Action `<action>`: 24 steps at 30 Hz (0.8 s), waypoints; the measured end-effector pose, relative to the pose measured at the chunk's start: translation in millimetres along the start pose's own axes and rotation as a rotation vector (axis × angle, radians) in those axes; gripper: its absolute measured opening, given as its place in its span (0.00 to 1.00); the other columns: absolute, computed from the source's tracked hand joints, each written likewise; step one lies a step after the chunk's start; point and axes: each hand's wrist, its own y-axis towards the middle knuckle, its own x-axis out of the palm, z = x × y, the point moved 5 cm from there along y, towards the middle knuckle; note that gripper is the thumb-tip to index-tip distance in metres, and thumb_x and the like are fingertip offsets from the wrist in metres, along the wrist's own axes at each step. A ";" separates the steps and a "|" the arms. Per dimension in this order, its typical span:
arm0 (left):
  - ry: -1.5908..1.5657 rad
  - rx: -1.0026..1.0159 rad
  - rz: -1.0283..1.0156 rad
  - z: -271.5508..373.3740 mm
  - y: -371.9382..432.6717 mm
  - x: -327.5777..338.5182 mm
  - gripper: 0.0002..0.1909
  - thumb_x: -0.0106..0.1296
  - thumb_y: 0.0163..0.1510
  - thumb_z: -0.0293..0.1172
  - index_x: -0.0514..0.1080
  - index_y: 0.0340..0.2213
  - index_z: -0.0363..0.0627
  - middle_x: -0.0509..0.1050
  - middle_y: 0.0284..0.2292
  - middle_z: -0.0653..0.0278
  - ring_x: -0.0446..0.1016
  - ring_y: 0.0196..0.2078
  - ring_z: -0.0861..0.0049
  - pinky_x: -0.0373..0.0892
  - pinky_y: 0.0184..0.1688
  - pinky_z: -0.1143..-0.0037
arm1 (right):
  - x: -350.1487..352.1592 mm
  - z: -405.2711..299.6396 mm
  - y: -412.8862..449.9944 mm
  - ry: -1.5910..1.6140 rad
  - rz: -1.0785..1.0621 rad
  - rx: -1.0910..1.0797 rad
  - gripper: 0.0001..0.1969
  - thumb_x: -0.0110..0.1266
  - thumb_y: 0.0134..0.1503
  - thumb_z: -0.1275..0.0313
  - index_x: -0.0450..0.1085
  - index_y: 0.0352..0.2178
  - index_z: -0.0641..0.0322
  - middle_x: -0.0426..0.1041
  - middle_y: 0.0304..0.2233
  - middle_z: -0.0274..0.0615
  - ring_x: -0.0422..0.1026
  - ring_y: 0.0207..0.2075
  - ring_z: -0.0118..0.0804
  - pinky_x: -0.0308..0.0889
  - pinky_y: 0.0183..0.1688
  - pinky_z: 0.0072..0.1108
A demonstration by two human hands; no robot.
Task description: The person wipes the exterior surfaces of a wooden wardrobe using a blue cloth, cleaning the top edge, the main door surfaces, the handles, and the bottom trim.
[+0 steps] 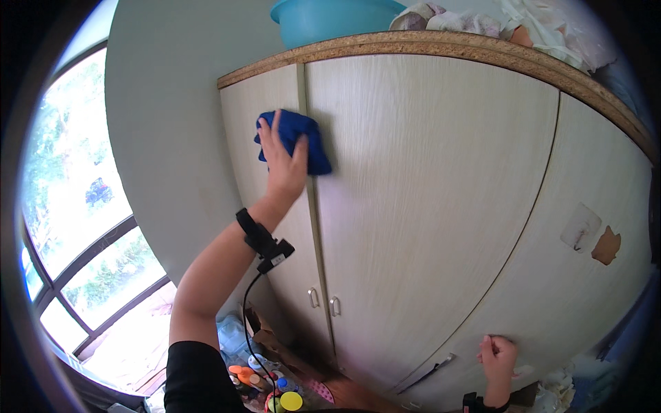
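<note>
A folded blue cloth (316,149) lies against the upper part of a pale wood-grain wardrobe, across the gap between its left door (258,98) and its wide middle door (428,170). My left hand (285,160) presses the cloth flat with the fingers spread over it. Lower right, my right hand (498,351) is curled into a fist close to the right door (583,170); nothing shows in it. Whether the fist touches the door, I cannot tell. Two metal handles (335,306) sit low beside the gap, below my left hand.
A turquoise basin (335,20) and bundled fabrics (465,23) rest on the wardrobe's chipboard top (392,38). Several bottles (253,379) crowd the lower left. A black cable (245,315) hangs from my left wrist strap. The window (77,170) is at left. A hook (581,229) is stuck on the right door.
</note>
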 end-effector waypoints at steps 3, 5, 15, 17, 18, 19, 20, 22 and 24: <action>0.028 0.145 -0.051 18.3 -12.2 -3.0 0.37 0.50 0.56 0.35 0.49 0.63 0.44 0.38 0.65 0.39 0.35 0.68 0.44 0.35 0.67 0.55 | -1.9 2.5 0.4 0.010 -0.002 -0.016 0.13 0.55 0.57 0.72 0.70 0.20 0.69 0.68 0.11 0.36 0.71 0.14 0.25 0.65 0.19 0.18; 0.036 0.239 -0.083 18.4 -8.3 -6.0 0.38 0.50 0.53 0.33 0.49 0.63 0.44 0.38 0.66 0.39 0.35 0.69 0.44 0.35 0.67 0.54 | -2.9 6.1 0.2 0.017 0.003 -0.024 0.13 0.55 0.57 0.72 0.70 0.20 0.69 0.69 0.12 0.36 0.72 0.15 0.25 0.65 0.19 0.18; 0.021 0.773 -0.123 -43.8 22.6 -16.3 0.40 0.45 0.45 0.49 0.59 0.60 0.45 0.45 0.65 0.41 0.42 0.68 0.44 0.40 0.67 0.54 | -1.4 4.0 -3.5 -0.022 0.029 -0.008 0.14 0.55 0.58 0.72 0.69 0.20 0.70 0.69 0.12 0.36 0.71 0.15 0.24 0.65 0.20 0.19; 0.025 0.768 -0.126 -55.8 29.2 -18.3 0.40 0.42 0.48 0.54 0.60 0.59 0.44 0.46 0.65 0.42 0.42 0.68 0.45 0.40 0.67 0.54 | 0.9 5.7 -4.7 -0.011 0.041 0.001 0.14 0.55 0.58 0.71 0.70 0.20 0.70 0.69 0.12 0.36 0.71 0.15 0.25 0.66 0.20 0.19; 0.005 0.746 -0.100 -63.0 32.1 -19.8 0.40 0.42 0.48 0.54 0.59 0.59 0.44 0.46 0.65 0.42 0.42 0.68 0.45 0.40 0.67 0.54 | 0.6 4.4 -5.4 0.019 0.056 0.042 0.14 0.55 0.59 0.71 0.70 0.21 0.69 0.70 0.13 0.36 0.71 0.15 0.25 0.66 0.19 0.19; -0.015 0.724 -0.075 -70.3 34.7 -21.5 0.40 0.42 0.49 0.54 0.59 0.59 0.43 0.46 0.65 0.42 0.42 0.68 0.45 0.40 0.67 0.54 | 1.5 4.7 -6.2 0.050 0.071 0.084 0.14 0.54 0.59 0.71 0.71 0.21 0.69 0.70 0.13 0.35 0.71 0.15 0.25 0.66 0.19 0.19; -0.018 0.722 -0.078 -76.7 36.0 -21.9 0.40 0.42 0.49 0.54 0.59 0.59 0.43 0.46 0.65 0.42 0.42 0.68 0.45 0.40 0.67 0.54 | 3.1 6.5 -6.8 0.048 0.072 0.088 0.14 0.54 0.59 0.71 0.71 0.21 0.69 0.70 0.13 0.35 0.71 0.15 0.25 0.66 0.19 0.19; -0.037 0.573 -0.010 -95.2 40.0 -25.7 0.40 0.40 0.52 0.56 0.59 0.60 0.43 0.46 0.65 0.44 0.43 0.68 0.48 0.41 0.67 0.56 | 0.1 9.9 -7.0 0.031 0.089 0.112 0.14 0.54 0.59 0.70 0.71 0.22 0.69 0.70 0.14 0.35 0.71 0.14 0.25 0.66 0.18 0.19; -0.066 0.451 0.048 -118.4 42.5 -31.2 0.39 0.38 0.56 0.59 0.58 0.60 0.42 0.46 0.66 0.47 0.43 0.69 0.51 0.41 0.67 0.60 | -1.2 7.3 -6.5 0.014 0.069 0.100 0.14 0.54 0.59 0.70 0.71 0.22 0.69 0.70 0.14 0.35 0.71 0.15 0.25 0.66 0.18 0.18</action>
